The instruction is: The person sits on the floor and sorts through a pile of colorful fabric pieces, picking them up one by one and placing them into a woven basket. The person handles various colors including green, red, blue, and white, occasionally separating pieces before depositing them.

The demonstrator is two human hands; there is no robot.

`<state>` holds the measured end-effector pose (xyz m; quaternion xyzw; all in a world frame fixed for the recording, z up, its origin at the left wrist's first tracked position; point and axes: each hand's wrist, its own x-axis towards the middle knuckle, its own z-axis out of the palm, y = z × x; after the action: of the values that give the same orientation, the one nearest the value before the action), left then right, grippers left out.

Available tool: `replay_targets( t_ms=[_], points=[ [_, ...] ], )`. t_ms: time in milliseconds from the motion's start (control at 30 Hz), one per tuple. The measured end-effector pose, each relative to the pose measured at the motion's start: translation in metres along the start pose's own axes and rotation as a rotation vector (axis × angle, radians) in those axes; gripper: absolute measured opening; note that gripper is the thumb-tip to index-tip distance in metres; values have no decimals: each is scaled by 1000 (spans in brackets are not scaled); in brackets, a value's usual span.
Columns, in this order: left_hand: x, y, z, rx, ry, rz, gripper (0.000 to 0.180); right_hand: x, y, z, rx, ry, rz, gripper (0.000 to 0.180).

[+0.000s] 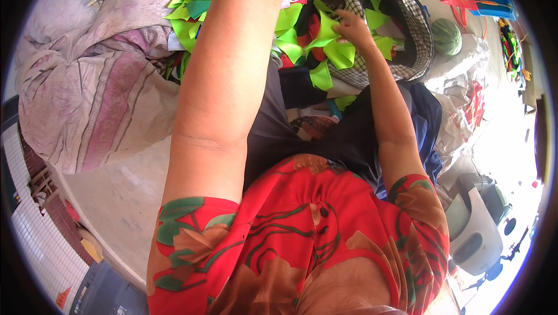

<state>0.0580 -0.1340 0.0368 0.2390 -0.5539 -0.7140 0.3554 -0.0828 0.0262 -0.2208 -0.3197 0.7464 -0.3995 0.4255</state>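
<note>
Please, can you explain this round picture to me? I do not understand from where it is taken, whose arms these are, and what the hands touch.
There is one picture, from a wide camera worn on a person's head, looking down; this bends the edges. The arms belong to that person, who wears a red flowered shirt. The right hand rests on bright green fabric pieces, piled with red ones in a checkered bag. The left arm reaches upward; its hand is outside the picture. At left lies a pink striped bundle; at right, a watermelon.

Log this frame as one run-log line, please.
right hand: on green fabric pieces | left hand: out of frame above | checked bag behind
</note>
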Motion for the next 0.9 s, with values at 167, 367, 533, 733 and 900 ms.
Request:
replay_targets(
  t_ms=[167, 367, 533, 733, 900],
  points=[
    [-4, 1, -1, -50, -107, -61, 22, 7, 52, 15, -762, -116, 305, 41],
    [-12, 10, 13, -13, 16, -64, 19, -8, 61, 32, -1059, -23, 233, 24],
    [-12, 10, 10, 8, -15, -69, 17, -8, 53, 23, -1167, -1, 137, 24],
    [-4, 5, 9, -48, -27, -66, 14, -10, 45, 28, -1173, 39, -150, 24],
    [-1, -1, 7, -39, -83, -45, 17, -12, 61, 51, -1167, -17, -47, 19]
  ],
)
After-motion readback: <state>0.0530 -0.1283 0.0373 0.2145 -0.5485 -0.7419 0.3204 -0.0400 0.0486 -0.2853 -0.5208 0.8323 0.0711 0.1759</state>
